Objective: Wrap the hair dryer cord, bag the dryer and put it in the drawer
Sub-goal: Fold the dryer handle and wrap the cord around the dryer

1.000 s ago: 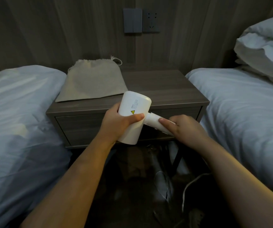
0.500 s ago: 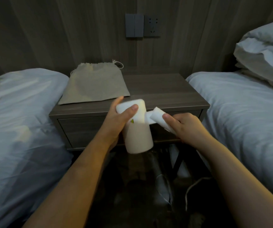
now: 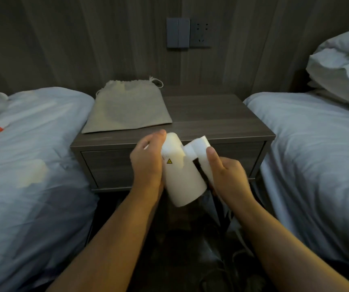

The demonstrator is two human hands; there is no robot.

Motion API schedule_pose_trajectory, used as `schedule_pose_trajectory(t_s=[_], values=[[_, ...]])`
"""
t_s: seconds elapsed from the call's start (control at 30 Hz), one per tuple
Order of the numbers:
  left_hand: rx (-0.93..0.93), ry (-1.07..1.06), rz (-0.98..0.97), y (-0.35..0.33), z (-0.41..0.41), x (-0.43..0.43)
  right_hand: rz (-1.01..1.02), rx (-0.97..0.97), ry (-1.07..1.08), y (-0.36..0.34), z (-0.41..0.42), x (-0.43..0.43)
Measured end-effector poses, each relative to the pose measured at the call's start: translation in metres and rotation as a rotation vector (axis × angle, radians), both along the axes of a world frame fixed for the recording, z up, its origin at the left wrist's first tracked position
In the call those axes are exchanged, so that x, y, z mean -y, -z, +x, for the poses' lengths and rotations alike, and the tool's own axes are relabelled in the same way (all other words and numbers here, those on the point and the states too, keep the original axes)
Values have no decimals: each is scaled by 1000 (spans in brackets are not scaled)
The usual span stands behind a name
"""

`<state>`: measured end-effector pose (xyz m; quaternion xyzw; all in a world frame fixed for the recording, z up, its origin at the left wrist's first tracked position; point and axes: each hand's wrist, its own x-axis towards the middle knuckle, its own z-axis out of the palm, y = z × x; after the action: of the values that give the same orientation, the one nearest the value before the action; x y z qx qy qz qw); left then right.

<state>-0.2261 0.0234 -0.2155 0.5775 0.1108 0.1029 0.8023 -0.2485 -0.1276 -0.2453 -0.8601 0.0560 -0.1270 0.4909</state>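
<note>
I see both hands closed on the white hair dryer (image 3: 182,178), which is held in the air just in front of the closed drawer (image 3: 110,167). The left hand (image 3: 146,165) wraps the barrel, with the thumb at its far end. The right hand (image 3: 227,178) grips the handle (image 3: 200,149), which lies almost alongside the barrel. The barrel's long axis runs from far-left to near-right, its open end toward me and downward. The cord (image 3: 239,234) I make out only faintly on the dark floor below the right hand, so I judge the wrapping is not begun. The cloth bag (image 3: 127,108) lies flat on the surface (image 3: 211,114), beyond the hands, nearer the left hand.
</note>
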Motion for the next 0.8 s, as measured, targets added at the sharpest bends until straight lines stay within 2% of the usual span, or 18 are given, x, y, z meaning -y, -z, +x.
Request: schedule_pose_trajectory(t_s=[0.13,0.2,0.27,0.33,0.4,0.5,0.67,0.73,0.8], values=[[-95,71,16,13,5,6,-87,-18,-3,0,5,9],[-84,185,105,15,9,3,-152,-10,-18,-11,6,21],[53,344,352,16,11,-4,-302,16,-20,-23,5,32],[188,526,720,17,12,-11,-476,28,-28,-30,2,40],[222,662,1058,18,13,-15,-644,35,-39,-34,-1,45],[284,815,1366,16,9,-13,-814,6,-97,-38,-4,46],[325,830,1533,19,5,-16,-864,9,-167,-36,-4,40],[345,803,1519,18,6,-20,-783,22,-169,-34,-2,41],[351,782,1482,19,8,-24,-604,101,-175,-34,-1,47]])
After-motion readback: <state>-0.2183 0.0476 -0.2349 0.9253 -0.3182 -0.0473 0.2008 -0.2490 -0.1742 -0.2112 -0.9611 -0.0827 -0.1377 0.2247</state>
